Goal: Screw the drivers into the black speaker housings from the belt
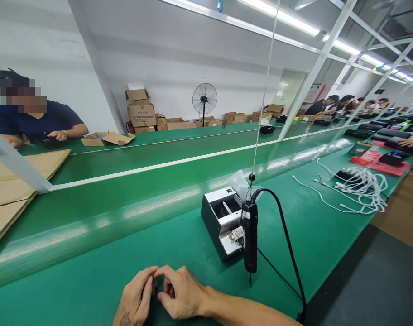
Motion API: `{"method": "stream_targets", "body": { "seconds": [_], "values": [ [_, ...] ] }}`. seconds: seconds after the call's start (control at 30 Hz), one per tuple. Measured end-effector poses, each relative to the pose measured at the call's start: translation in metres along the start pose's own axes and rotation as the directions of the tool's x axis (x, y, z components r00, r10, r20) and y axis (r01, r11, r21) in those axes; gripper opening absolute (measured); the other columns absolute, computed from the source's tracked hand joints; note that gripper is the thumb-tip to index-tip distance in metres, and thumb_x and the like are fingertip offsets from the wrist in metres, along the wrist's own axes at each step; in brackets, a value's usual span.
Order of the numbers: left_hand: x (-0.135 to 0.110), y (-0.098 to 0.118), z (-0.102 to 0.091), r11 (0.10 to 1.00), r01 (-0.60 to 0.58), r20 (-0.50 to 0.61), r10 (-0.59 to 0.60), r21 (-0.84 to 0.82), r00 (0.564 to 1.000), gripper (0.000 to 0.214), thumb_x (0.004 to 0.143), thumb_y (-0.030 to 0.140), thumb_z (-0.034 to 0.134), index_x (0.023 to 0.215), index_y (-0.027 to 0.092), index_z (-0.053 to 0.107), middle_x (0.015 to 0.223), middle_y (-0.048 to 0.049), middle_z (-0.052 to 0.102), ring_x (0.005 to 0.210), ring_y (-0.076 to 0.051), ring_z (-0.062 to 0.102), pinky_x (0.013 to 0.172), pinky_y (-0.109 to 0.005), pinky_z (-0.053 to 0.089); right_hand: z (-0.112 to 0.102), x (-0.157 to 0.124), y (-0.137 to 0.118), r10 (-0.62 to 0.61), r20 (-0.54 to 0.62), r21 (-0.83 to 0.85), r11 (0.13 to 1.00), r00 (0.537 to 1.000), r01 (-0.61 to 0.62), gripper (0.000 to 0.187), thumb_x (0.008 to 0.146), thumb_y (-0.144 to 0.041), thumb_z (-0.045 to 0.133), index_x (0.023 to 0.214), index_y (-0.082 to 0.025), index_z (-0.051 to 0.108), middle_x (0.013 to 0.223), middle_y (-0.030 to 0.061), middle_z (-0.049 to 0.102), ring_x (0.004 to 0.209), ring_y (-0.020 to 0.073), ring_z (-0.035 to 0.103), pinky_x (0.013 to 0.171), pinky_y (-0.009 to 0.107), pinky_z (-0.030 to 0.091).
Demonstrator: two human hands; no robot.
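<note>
My left hand [136, 296] rests low in the view on the green bench, fingers pressed together and bent inward. Beside it my right hand [182, 292] is curled, its index fingertip touching the fingers of my left hand. No object shows in either hand. To the right of my hands, a black electric screwdriver [250, 235] hangs upright from a cord, its bit pointing down. Just behind the screwdriver stands a black and silver screw feeder [223, 219], with a clear plastic bag [240, 183] at its back.
White cables [362, 190] lie in a tangle at the right, near a red sheet [379, 163]. Cardboard sheets [30, 174] lie at the left. A person [36, 113] sits across the green conveyor belt [132, 199]. The screwdriver's black cable [290, 240] loops toward the bench edge.
</note>
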State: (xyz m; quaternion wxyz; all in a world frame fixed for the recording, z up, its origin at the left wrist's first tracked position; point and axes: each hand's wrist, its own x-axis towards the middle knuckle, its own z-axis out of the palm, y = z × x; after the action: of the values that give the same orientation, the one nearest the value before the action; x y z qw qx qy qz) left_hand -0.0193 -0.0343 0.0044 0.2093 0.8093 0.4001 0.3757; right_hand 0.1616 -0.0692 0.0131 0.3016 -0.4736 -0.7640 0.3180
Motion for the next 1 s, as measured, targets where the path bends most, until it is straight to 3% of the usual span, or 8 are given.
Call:
{"method": "stream_targets", "body": {
  "seconds": [0.67, 0.8, 1.0],
  "values": [
    [0.0, 0.001, -0.001, 0.998, 0.056, 0.02, -0.055, -0.027, 0.998, 0.037, 0.1, 0.049, 0.044, 0.095, 0.023, 0.07, 0.061, 0.0016, 0.067, 0.053, -0.015, 0.067, 0.054, -0.019, 0.057, 0.001, 0.0, 0.0, 0.004, -0.005, 0.03, 1.0, 1.0, -0.004, 0.056, 0.073, -0.016, 0.062, 0.128, -0.023, 0.054, 0.069, -0.0049, 0.068, 0.057, 0.0146, 0.065, 0.057, 0.02, 0.048],
    [-0.001, 0.002, 0.0, 0.995, 0.077, 0.065, -0.073, -0.064, 0.995, 0.039, 0.101, 0.05, 0.04, 0.092, 0.022, 0.068, 0.06, 0.0016, 0.065, 0.052, -0.015, 0.065, 0.053, -0.02, 0.056, 0.001, -0.001, 0.001, 0.0, -0.003, 0.03, 1.0, 1.0, 0.0, 0.056, 0.073, -0.015, 0.063, 0.127, -0.023, 0.054, 0.068, -0.0054, 0.067, 0.059, 0.0152, 0.066, 0.059, 0.02, 0.049],
    [-0.008, -0.011, 0.006, 0.991, 0.11, 0.078, -0.104, -0.077, 0.992, 0.04, 0.102, 0.049, 0.037, 0.096, 0.023, 0.067, 0.063, 0.0009, 0.065, 0.053, -0.015, 0.063, 0.054, -0.021, 0.055, 0.0, -0.001, -0.001, 0.005, -0.001, 0.035, 0.999, 1.0, -0.005, 0.056, 0.073, -0.014, 0.062, 0.127, -0.024, 0.054, 0.067, -0.0063, 0.065, 0.058, 0.0147, 0.065, 0.06, 0.02, 0.05]
  ]
}}
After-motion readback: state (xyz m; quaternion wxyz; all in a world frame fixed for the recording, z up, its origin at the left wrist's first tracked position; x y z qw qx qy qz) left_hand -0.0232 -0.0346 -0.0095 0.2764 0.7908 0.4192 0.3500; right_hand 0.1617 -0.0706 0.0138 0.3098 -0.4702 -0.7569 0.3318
